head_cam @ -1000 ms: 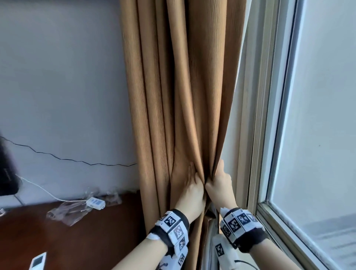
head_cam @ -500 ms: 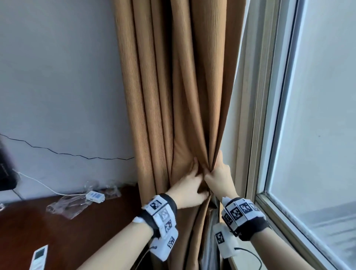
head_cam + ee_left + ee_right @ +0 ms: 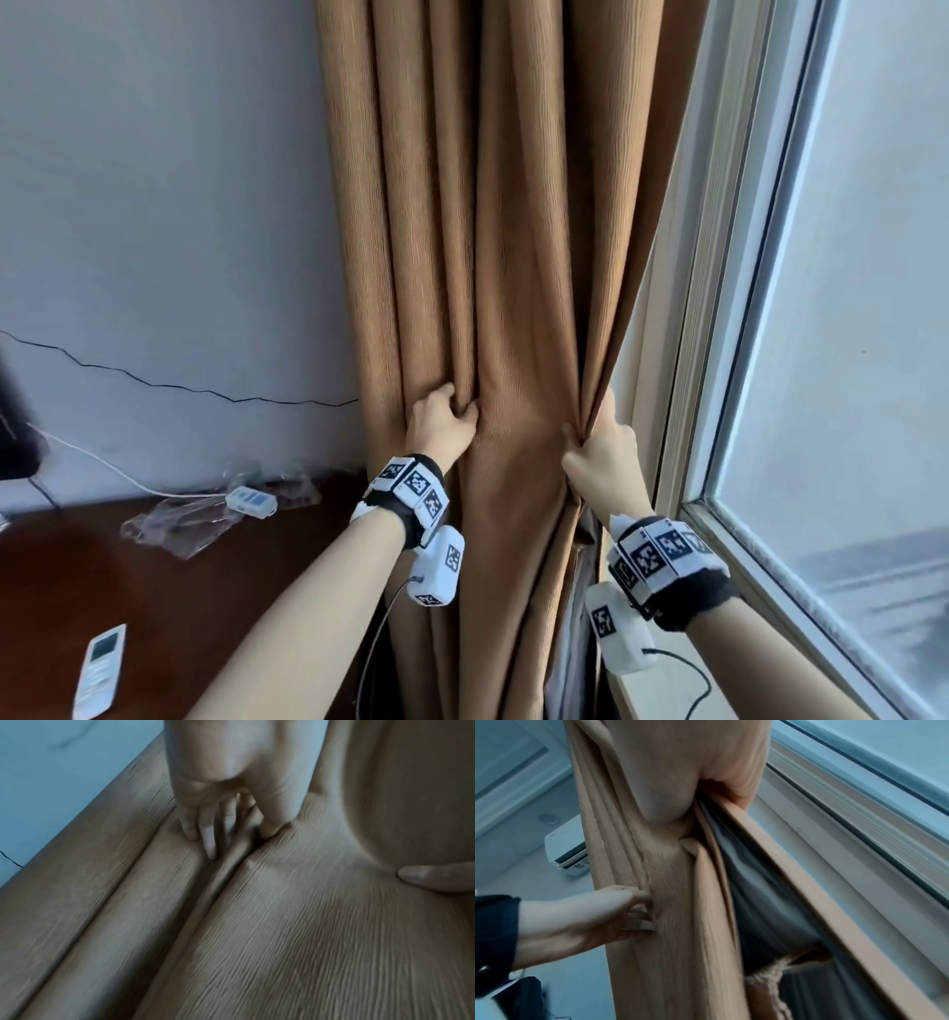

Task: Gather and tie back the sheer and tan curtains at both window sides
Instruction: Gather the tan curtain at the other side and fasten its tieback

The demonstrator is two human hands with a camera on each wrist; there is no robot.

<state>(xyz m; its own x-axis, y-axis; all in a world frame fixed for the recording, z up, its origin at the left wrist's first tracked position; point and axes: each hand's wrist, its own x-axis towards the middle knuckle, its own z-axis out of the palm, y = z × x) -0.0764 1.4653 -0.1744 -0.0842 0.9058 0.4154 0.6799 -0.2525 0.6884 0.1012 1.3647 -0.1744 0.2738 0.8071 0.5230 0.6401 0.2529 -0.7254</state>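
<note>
The tan curtain [image 3: 513, 257] hangs in deep folds between the wall and the window. My left hand [image 3: 452, 411] grips one fold on the left side of the bundle, its fingers [image 3: 208, 833] dug into the crease. Level with it, my right hand [image 3: 590, 442] grips the curtain's right edge next to the window frame. A flat stretch of tan cloth [image 3: 308, 923] spans between the two hands. Behind the tan edge, grey sheer fabric [image 3: 757, 902] shows, with a tasselled cord [image 3: 770, 977] lower down. The sheer curtain [image 3: 570, 647] is mostly hidden in the head view.
The window frame [image 3: 688, 360] and glass [image 3: 847, 308] stand close on the right. At lower left a dark wooden desk [image 3: 231, 591] carries a white remote [image 3: 100, 668], a plastic bag [image 3: 179, 524] and a white adapter [image 3: 251, 501]. An air conditioner [image 3: 567, 854] hangs on the far wall.
My left hand has left its place beside the right hand and moved left to a fold further over. The cloth between the hands has spread flat. The right hand stayed put.
</note>
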